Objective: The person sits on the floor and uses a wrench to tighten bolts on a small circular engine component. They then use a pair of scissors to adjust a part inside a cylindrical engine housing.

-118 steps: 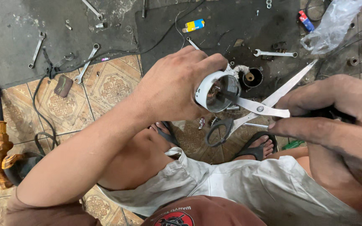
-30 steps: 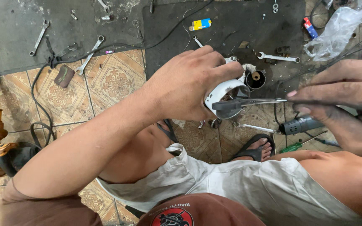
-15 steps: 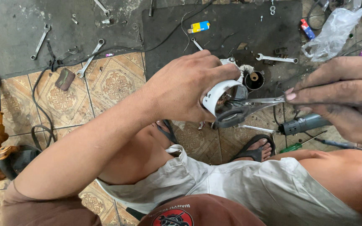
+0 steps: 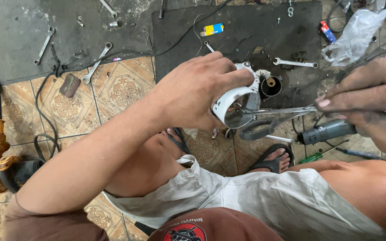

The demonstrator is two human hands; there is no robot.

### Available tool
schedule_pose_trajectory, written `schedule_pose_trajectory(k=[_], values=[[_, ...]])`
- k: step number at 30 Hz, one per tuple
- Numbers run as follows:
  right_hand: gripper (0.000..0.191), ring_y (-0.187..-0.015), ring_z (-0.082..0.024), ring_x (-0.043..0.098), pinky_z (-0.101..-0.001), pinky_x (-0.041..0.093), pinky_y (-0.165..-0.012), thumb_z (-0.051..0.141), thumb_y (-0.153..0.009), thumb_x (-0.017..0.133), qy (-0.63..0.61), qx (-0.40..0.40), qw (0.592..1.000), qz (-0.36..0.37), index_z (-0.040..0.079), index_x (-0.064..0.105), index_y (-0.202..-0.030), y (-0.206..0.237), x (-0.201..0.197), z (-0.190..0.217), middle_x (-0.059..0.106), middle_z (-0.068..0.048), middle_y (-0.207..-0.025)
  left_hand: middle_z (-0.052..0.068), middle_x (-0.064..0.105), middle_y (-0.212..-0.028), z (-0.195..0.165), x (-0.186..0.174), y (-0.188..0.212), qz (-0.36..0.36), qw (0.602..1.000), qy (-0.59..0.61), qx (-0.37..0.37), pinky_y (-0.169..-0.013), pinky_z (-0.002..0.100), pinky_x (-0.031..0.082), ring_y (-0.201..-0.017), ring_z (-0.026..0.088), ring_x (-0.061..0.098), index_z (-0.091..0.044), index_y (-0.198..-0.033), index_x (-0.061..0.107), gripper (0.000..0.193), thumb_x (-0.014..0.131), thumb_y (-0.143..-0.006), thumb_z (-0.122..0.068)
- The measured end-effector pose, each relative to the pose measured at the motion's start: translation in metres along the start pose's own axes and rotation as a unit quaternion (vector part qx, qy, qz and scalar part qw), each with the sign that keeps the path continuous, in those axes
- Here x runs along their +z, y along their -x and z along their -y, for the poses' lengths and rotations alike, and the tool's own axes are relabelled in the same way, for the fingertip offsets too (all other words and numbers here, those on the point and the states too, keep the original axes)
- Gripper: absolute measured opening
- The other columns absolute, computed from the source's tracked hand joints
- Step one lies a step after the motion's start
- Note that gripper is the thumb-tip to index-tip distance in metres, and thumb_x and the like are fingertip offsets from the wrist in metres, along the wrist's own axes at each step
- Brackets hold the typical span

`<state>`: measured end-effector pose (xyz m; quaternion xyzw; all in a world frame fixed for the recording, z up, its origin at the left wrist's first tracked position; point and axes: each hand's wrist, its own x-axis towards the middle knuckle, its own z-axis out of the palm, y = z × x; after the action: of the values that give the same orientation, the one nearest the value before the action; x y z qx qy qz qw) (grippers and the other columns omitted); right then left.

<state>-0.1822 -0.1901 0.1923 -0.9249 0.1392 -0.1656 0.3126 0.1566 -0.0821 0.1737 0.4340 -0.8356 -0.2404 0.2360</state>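
Above the tiled floor (image 4: 112, 89), my left hand (image 4: 193, 91) grips a white round housing (image 4: 235, 105), fingers curled around it. My right hand (image 4: 367, 100) pinches scissors (image 4: 273, 117), their tips inside the housing's opening.

The left hand (image 4: 193, 91) is gripping a white ring (image 4: 235, 103), fingers (image 4: 228, 80) curling over its top. The right hand (image 4: 371, 100) is pinching scissors (image 4: 273, 117), whose blades are reaching into the ring's opening just below the left fingertips. A wrench (image 4: 293, 63) is lying beyond the fingers.
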Motion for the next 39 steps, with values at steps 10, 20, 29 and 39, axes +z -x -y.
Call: schedule_pose_trajectory(k=[10, 20, 29, 39], values=[[0.030, -0.071, -0.015, 0.067, -0.0270, 0.050, -0.056, -0.001, -0.079, 0.081, 0.083, 0.041, 0.992, -0.082, 0.003, 0.072, -0.108, 0.017, 0.027, 0.053, 0.067, -0.012, -0.093, 0.010, 0.063, -0.097, -0.003, 0.004, 0.001, -0.038, 0.997, -0.062, -0.039, -0.085, 0.047, 0.051, -0.099, 0.034, 0.061, -0.011, -0.130, 0.059, 0.077, 0.092, -0.065, -0.033], [0.027, -0.066, -0.018, 0.068, -0.0273, 0.051, -0.054, -0.004, -0.079, 0.074, 0.113, -0.020, 0.990, -0.081, -0.005, 0.071, -0.105, -0.016, 0.022, 0.069, 0.068, -0.019, -0.086, 0.010, 0.061, -0.091, -0.009, 0.002, 0.003, -0.073, 0.993, -0.058, -0.068, -0.081, 0.047, 0.051, -0.096, 0.033, 0.063, -0.012, -0.129, 0.059, 0.066, 0.088, -0.072, -0.030], [0.025, -0.069, -0.019, 0.070, -0.0279, 0.054, -0.056, -0.006, -0.080, 0.072, 0.101, -0.014, 0.992, -0.068, -0.007, 0.069, -0.105, -0.022, 0.020, 0.070, 0.069, -0.020, -0.086, 0.010, 0.064, -0.102, -0.009, 0.000, 0.005, -0.091, 0.993, -0.048, -0.057, -0.088, 0.046, 0.052, -0.104, 0.034, 0.063, -0.012, -0.130, 0.058, 0.065, 0.089, -0.075, -0.029], [0.025, -0.070, -0.021, 0.070, -0.0284, 0.053, -0.056, -0.010, -0.081, 0.071, 0.087, -0.056, 0.992, -0.066, -0.007, 0.066, -0.105, -0.014, 0.021, 0.059, 0.067, -0.019, -0.087, 0.010, 0.064, -0.102, -0.009, 0.000, 0.006, -0.088, 0.994, -0.045, -0.057, -0.088, 0.046, 0.051, -0.104, 0.033, 0.062, -0.012, -0.130, 0.058, 0.069, 0.089, -0.071, -0.027]])
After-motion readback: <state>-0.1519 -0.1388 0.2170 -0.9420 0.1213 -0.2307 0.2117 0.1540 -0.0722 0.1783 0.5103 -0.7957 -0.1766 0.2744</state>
